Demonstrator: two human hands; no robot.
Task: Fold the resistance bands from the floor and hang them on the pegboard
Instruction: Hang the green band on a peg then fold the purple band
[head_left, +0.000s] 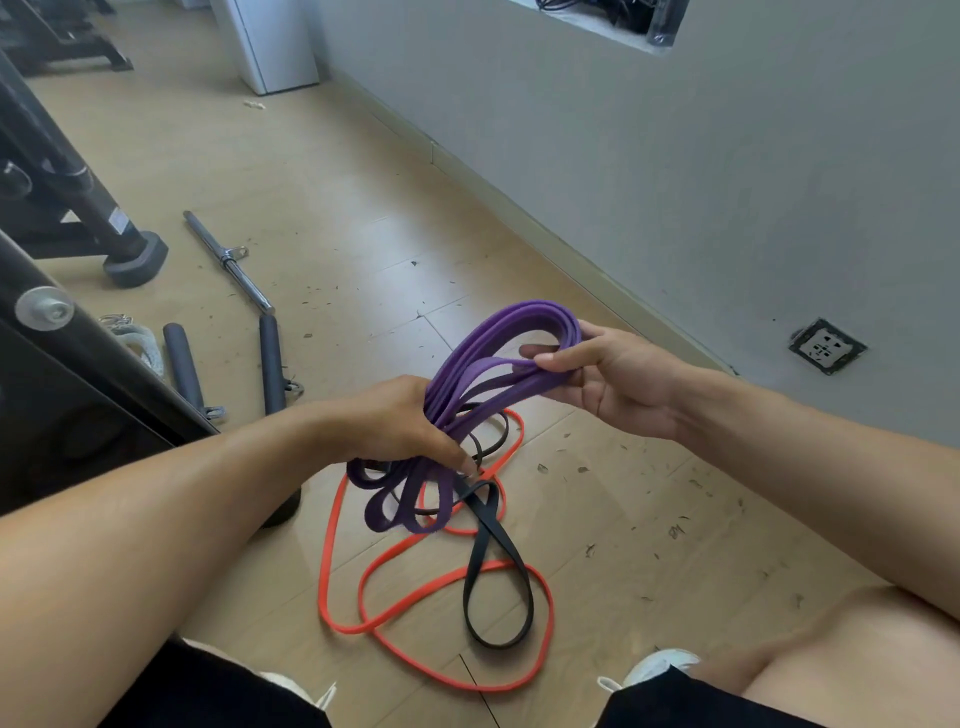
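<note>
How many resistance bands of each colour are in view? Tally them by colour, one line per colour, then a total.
Purple band: 1, coiled, held by the left hand and right hand
Orange band: 1, on the floor
Black band: 1, on the floor
Total: 3

– What's the room like?
– Pale wooden floor (363, 218) scattered with small dark bits, and a grey wall (727, 182) on the right with a light skirting board (519, 208) along its foot.
– Anything on that wall?
– A socket (827, 346) low down and a recess (613, 21) up top with black cables inside. A white cabinet (270, 41) stands far back, black gym machine frames (78, 208) on the left
</note>
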